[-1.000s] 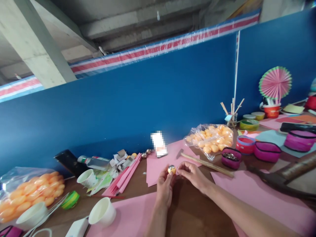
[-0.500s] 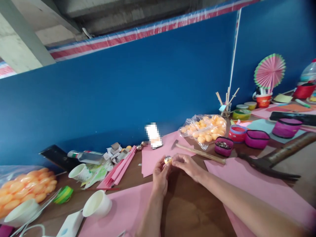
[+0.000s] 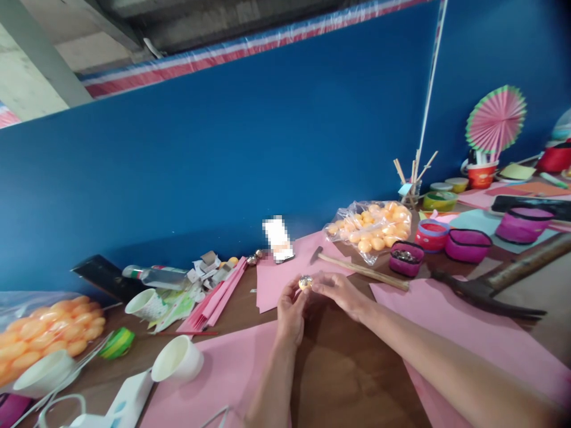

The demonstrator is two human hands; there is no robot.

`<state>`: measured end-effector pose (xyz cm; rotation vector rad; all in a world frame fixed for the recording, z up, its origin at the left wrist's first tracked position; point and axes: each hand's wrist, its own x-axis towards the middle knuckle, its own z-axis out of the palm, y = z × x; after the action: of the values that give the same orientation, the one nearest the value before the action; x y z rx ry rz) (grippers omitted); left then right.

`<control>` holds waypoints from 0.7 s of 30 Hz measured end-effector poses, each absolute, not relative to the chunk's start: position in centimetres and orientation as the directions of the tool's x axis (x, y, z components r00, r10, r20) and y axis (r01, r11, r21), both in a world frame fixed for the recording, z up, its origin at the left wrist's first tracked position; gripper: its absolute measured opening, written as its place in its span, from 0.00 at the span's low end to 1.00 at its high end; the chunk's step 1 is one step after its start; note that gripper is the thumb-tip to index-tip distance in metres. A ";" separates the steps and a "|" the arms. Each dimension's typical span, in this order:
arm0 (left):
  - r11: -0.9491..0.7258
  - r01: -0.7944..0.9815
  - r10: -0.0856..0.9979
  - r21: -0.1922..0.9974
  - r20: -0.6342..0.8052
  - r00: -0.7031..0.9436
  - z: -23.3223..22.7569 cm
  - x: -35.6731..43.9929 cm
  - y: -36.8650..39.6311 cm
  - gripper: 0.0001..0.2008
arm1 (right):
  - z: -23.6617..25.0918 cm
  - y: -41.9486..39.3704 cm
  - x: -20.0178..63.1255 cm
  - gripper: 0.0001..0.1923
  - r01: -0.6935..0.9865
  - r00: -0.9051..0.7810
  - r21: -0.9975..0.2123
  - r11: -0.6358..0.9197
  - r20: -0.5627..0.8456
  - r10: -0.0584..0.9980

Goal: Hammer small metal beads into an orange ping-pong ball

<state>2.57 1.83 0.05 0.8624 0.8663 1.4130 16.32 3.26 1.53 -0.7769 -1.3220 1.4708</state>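
Two bags of orange balls [image 3: 372, 229] [image 3: 42, 336], three white paper cups [image 3: 177, 359] [image 3: 143, 304] [image 3: 42, 373], three magenta pouches [image 3: 468, 245] [image 3: 523, 223] [image 3: 405, 258], two hammers [image 3: 357, 270] [image 3: 491, 285] and one pink paper fan [image 3: 495, 122] in the frame's upper right.

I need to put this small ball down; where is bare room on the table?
Bare brown tabletop lies under the forearms, between two pink paper sheets. Crowded: white paper cups at left, magenta pouches and bagged orange balls at right.
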 end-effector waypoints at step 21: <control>-0.018 -0.417 1.000 0.909 0.012 -0.019 0.2 2.5 1.7 0.25 | 2.1 3.0 16.4 0.16 -0.182 -0.317 -0.981 0.074 0.130 0.939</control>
<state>2.53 1.66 0.20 0.8890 0.8895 1.4052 16.37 3.01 2.09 -0.8305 -1.3632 1.4414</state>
